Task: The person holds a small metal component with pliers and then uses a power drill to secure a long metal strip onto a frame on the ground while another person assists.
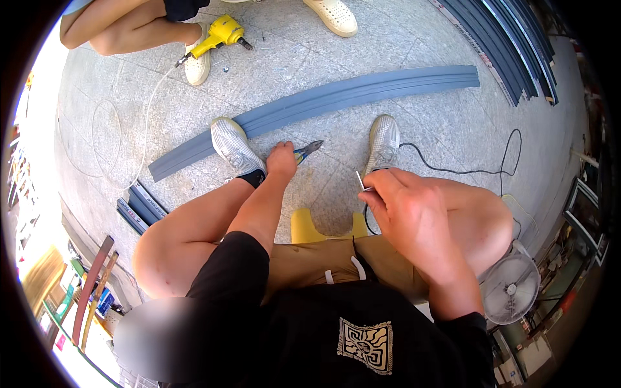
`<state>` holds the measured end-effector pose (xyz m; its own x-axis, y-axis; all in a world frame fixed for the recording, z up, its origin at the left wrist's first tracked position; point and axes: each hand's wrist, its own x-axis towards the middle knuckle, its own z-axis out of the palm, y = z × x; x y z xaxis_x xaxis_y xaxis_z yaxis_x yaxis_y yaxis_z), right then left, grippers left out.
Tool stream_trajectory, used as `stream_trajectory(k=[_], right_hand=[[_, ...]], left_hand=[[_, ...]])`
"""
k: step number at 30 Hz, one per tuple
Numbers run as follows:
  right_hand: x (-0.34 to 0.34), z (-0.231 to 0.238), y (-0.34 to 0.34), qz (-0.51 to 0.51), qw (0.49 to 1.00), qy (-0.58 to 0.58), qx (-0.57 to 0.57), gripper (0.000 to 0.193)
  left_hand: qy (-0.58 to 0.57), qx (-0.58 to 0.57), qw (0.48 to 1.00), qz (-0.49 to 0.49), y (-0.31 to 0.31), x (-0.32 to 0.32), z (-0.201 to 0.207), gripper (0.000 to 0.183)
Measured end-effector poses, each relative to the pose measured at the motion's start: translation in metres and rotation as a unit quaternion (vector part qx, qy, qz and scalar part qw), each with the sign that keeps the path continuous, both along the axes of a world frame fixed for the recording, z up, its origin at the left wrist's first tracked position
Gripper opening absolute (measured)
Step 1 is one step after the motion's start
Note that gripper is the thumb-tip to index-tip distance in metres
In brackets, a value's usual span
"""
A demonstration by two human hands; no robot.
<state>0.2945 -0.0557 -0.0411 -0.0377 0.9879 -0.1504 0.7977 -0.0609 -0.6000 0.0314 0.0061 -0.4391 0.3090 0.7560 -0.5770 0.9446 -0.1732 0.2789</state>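
Note:
My left hand point(282, 159), low near the floor between my feet, is closed around the handles of a pair of pliers point(312, 149). Their dark jaws point away to the right, and the handles look blue and yellow. Above my right knee, my right hand point(412, 205) pinches a small, thin, pale piece point(363, 183) between thumb and fingers; its kind is too small to make out. Beyond the pliers, a long blue-grey grooved profile strip point(362, 92) lies across the floor, with my left shoe point(235, 143) against its near edge.
A yellow air tool point(223, 33) with a pale hose point(143, 155) lies by another person's shoe point(197, 64). Dark profiles point(498, 48) are stacked at far right. A black cable point(453, 171) runs right of my right shoe. A fan point(511, 289) stands at lower right.

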Motion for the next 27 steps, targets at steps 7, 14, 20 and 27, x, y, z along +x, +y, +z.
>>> stream_trajectory(k=[7, 14, 20, 27], right_hand=[[0.006, 0.005, 0.006, 0.038, 0.999, 0.028, 0.007, 0.018], [0.003, 0.011, 0.003, -0.009, 1.000, 0.000, 0.024, 0.020], [0.004, 0.004, -0.006, -0.067, 0.994, -0.022, 0.079, 0.015], [-0.009, 0.007, -0.017, -0.066, 0.979, -0.013, 0.191, 0.016]], left_hand=[[-0.008, 0.012, 0.999, -0.041, -0.014, 0.004, 0.008, 0.023], [0.006, -0.117, 0.990, -0.074, 0.019, 0.029, 0.034, 0.041], [-0.015, -0.225, 0.970, -0.087, 0.081, 0.055, 0.170, 0.046], [-0.183, -0.276, 0.940, 0.079, 0.116, 0.011, 0.405, 0.032]])
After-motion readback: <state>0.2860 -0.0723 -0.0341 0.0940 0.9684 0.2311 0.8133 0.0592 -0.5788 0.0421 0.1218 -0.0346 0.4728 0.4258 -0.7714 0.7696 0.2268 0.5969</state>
